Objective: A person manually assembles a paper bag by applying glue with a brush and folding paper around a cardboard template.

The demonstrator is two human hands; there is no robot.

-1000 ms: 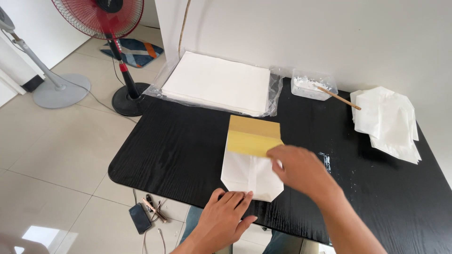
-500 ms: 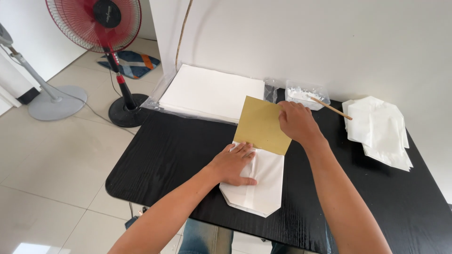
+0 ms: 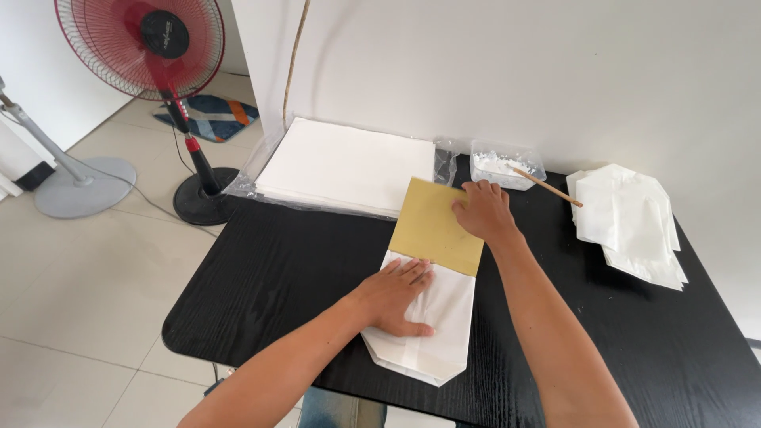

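The black counter point(image 3: 261, 277) carries all items. At its far edge, toward the left corner, lies a stack of white paper sheets point(image 3: 345, 165) on a clear plastic wrap, overhanging the edge. Near the right edge sits a pile of folded white paper bags point(image 3: 634, 222). At the middle of the counter, reaching to the near edge, lies a white paper bag point(image 3: 432, 333) with a tan card template point(image 3: 432, 226) projecting from its far end. The left hand point(image 3: 392, 297) lies flat on the bag, fingers extended and close together, gripping nothing. The right hand point(image 3: 483, 212) presses on the template's far right corner, fingers bent, not closed around it. A clear tub of white paste point(image 3: 503, 164) with a wooden stick point(image 3: 551, 187) stands at the far edge.
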